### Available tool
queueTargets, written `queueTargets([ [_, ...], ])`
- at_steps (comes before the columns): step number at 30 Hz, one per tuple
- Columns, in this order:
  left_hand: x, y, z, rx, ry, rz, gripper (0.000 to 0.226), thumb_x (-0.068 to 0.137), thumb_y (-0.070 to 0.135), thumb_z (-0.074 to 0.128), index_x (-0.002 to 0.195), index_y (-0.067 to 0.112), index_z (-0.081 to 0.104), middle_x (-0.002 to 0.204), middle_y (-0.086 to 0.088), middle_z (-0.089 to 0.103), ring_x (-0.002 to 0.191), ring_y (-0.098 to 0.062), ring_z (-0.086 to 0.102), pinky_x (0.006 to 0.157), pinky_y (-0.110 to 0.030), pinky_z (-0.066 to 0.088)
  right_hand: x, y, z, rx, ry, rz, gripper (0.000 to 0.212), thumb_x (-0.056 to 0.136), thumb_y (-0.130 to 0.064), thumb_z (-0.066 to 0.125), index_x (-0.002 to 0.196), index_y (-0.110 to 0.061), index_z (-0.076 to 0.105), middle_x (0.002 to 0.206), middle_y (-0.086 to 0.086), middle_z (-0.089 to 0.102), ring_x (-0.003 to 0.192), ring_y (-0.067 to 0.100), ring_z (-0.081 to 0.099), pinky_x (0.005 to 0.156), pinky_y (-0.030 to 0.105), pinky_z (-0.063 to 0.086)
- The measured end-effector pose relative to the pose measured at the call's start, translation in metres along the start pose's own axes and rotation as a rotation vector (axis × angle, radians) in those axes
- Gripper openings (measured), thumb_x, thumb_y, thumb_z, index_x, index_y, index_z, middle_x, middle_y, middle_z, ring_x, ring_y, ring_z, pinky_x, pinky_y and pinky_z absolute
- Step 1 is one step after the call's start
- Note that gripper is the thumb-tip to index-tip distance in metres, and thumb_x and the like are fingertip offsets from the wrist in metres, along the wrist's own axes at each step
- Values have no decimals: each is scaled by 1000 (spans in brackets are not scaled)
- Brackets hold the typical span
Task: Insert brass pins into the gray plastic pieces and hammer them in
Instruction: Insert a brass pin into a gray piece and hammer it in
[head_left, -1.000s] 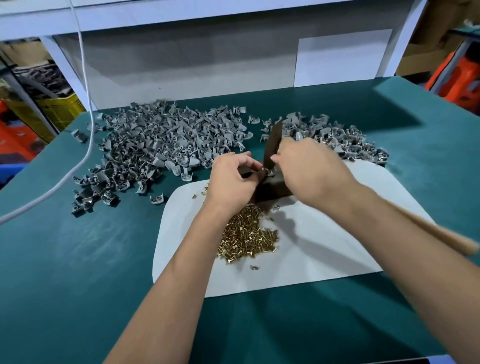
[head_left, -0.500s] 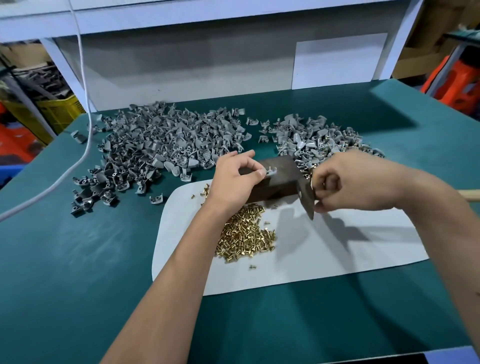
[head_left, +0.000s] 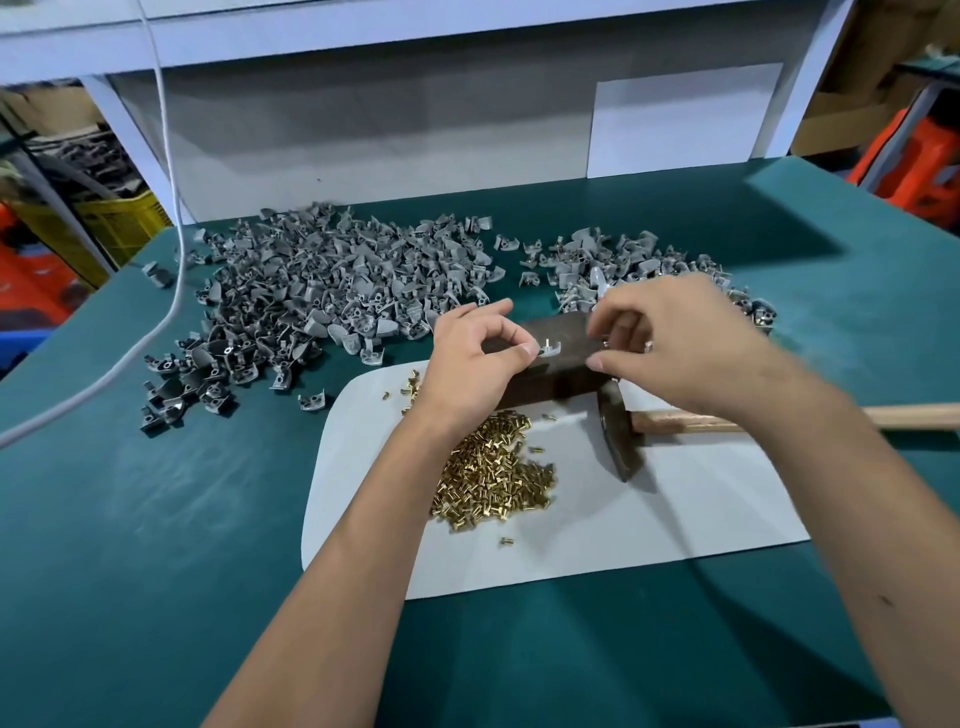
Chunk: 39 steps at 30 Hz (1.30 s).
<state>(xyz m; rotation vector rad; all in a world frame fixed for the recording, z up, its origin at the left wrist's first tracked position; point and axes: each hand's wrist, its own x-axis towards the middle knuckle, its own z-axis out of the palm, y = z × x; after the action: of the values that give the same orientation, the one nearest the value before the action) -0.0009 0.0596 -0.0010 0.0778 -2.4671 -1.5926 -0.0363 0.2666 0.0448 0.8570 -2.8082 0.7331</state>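
- My left hand (head_left: 470, 358): fingers curled, thumb and forefinger tips pinching one edge of a small gray plastic piece (head_left: 549, 349) that sits on top of a dark metal block (head_left: 558, 358).
- Gray plastic piece: a pale pin stands up from it; I cannot tell how deep the pin sits.
- My right hand (head_left: 680, 345): raised over the right end of the block, fingers bent; thumb and forefinger tips close together. Something small glints under them, too small for me to name, so I cannot tell whether this hand has hold of anything.
- Hammer (head_left: 621, 441): lying on the white mat (head_left: 675, 519), dark head just beside the block, wooden handle running off to the right, beneath my right forearm. Neither hand touches it.
- Brass pins (head_left: 493, 475): loose heap on the mat, below my left wrist; a few strays lie around it.
- Gray pieces, large pile (head_left: 332, 291): on the green tabletop (head_left: 156, 545), far left.
- Gray pieces, smaller pile (head_left: 623, 265): beyond my right hand.
- White cable (head_left: 171, 291): trailing across the table's left edge.
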Motion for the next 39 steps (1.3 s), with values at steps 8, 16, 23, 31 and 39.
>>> queueTargets([
  [8,1,1,-2,-18,16,49,16,91,11,72,79,22,75,142,1,58,143,-15,39,122,-48,23,11,1,35,73,197,-282,16,87,-27,79,101,-19,77,90,-6,67,85,11,62,82,32,51],
  [16,12,-12,-12,49,333,55,18,96,25,69,82,15,76,95,14,72,89,2,64,92,-34,54,5,28,41,52,479,60,10,88,-26,77,94,-18,76,76,-6,66,69,12,59,75,30,55],
  [23,19,-28,-25,85,462,-91,21,96,33,66,82,20,74,75,8,73,73,-14,68,78,-34,58,6,30,40,135,456,240,29,96,-24,66,123,-14,66,87,5,76,82,24,72,89,37,57],
  [31,16,-26,-25,44,397,-68,21,96,31,65,83,20,77,80,3,76,85,-21,73,87,-46,60,2,15,46,208,296,169,29,102,-22,56,131,-24,53,75,4,71,62,16,59,67,30,43],
  [39,13,-21,-26,87,395,-42,27,96,36,64,84,16,79,78,2,76,84,-20,73,87,-46,58,-2,10,42,201,281,141,28,102,-21,55,130,-23,52,74,4,72,67,21,63,71,34,49],
])
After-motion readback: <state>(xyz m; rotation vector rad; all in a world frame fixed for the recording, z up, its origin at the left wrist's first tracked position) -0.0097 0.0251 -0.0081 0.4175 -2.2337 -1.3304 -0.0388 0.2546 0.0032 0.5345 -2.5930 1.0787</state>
